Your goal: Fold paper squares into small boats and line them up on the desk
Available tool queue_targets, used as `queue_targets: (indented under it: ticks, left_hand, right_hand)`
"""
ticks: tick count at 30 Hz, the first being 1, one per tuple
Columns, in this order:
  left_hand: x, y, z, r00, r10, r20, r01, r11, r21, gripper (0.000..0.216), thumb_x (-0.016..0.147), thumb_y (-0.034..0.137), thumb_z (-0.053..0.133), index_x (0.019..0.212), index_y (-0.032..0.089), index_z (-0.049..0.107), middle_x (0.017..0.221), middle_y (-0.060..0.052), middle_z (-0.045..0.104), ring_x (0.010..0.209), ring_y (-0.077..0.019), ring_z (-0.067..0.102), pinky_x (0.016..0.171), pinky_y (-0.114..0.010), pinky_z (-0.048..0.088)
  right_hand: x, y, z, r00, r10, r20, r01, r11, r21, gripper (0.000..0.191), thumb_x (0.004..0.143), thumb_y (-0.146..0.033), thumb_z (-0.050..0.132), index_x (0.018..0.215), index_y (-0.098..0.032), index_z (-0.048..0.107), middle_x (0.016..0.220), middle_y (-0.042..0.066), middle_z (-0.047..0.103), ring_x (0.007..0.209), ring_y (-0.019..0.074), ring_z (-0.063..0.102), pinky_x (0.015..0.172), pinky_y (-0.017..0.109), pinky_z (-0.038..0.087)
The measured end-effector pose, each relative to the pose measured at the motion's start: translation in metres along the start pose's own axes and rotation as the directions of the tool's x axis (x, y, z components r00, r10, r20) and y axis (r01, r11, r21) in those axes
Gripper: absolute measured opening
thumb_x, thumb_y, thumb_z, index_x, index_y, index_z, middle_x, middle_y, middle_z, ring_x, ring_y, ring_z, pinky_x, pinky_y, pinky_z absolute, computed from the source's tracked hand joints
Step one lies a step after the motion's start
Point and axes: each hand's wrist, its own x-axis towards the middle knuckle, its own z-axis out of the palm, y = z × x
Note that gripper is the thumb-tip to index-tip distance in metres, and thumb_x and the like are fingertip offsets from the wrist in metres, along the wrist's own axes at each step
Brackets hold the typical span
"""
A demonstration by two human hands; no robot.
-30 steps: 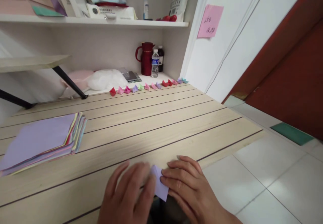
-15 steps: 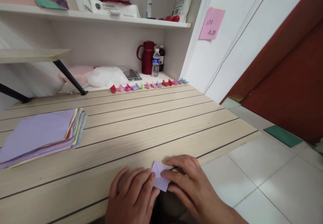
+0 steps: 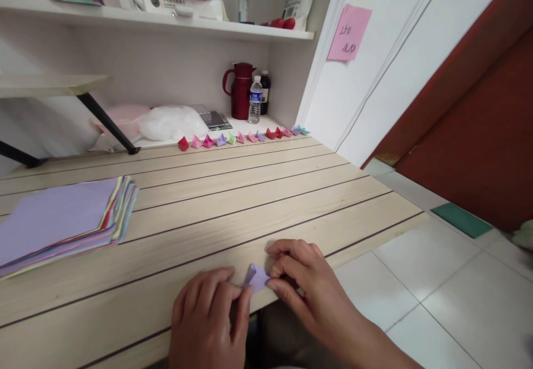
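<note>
A small folded piece of purple origami paper (image 3: 257,277) is between my hands at the table's near edge, one corner pointing up and away. My left hand (image 3: 212,308) pinches its left side between thumb and curled fingers. On the other side, my right hand (image 3: 300,274) grips the right corner with thumb and index finger, its other fingers bent above. Part of the paper's lower edge is hidden by the fingertips. Along the far edge of the table runs a row of several small folded paper pieces (image 3: 221,140) in red, pink, purple, green and blue.
A stack of coloured paper sheets (image 3: 62,208) lies on the left of the striped wooden table (image 3: 200,208). Behind are a red jug (image 3: 241,92), a water bottle (image 3: 255,101) and a white plastic bag (image 3: 172,123). A black-legged stand (image 3: 108,122) rises at the left.
The purple paper has turned from a flat diamond into a raised, more folded shape. My hands have shifted so each holds one side. The whole view has moved slightly.
</note>
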Motion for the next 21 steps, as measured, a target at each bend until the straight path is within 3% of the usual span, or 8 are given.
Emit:
queue_targets:
  ticks: [8, 13, 21]
  left_hand:
    - [0.003, 0.008, 0.003, 0.997, -0.074, -0.006, 0.074, 0.995, 0.071, 0.016, 0.087, 0.036, 0.065, 0.083, 0.024, 0.054, 0.097, -0.006, 0.068, 0.092, -0.0241, 0.061, 0.083, -0.039, 0.04]
    - [0.003, 0.009, 0.004, 0.993, -0.12, 0.019, 0.118, 0.989, 0.093, 0.016, 0.088, 0.037, 0.063, 0.082, 0.024, 0.053, 0.097, -0.006, 0.068, 0.092, -0.0243, 0.061, 0.083, -0.039, 0.04]
    - [0.005, 0.005, 0.004, 0.995, -0.081, 0.063, 0.072, 0.987, 0.143, 0.013, 0.086, 0.034, 0.063, 0.083, 0.024, 0.054, 0.098, -0.004, 0.07, 0.092, -0.0234, 0.064, 0.082, -0.039, 0.041]
  right_hand:
    - [0.007, -0.006, 0.01, 1.0, 0.029, 0.005, -0.027, 0.975, -0.22, 0.011, 0.095, -0.024, 0.058, 0.086, -0.021, 0.053, 0.105, 0.006, 0.061, 0.09, 0.0242, 0.051, 0.08, 0.043, 0.038]
    - [0.006, -0.001, 0.013, 1.0, 0.001, -0.031, -0.009, 0.969, -0.248, 0.012, 0.094, -0.026, 0.06, 0.087, -0.02, 0.052, 0.098, 0.006, 0.058, 0.086, 0.0244, 0.049, 0.078, 0.043, 0.039]
    - [0.005, 0.001, 0.013, 0.998, -0.046, -0.05, 0.032, 0.965, -0.261, 0.006, 0.094, -0.023, 0.057, 0.1, -0.022, 0.056, 0.104, 0.007, 0.06, 0.088, 0.0242, 0.052, 0.078, 0.041, 0.042]
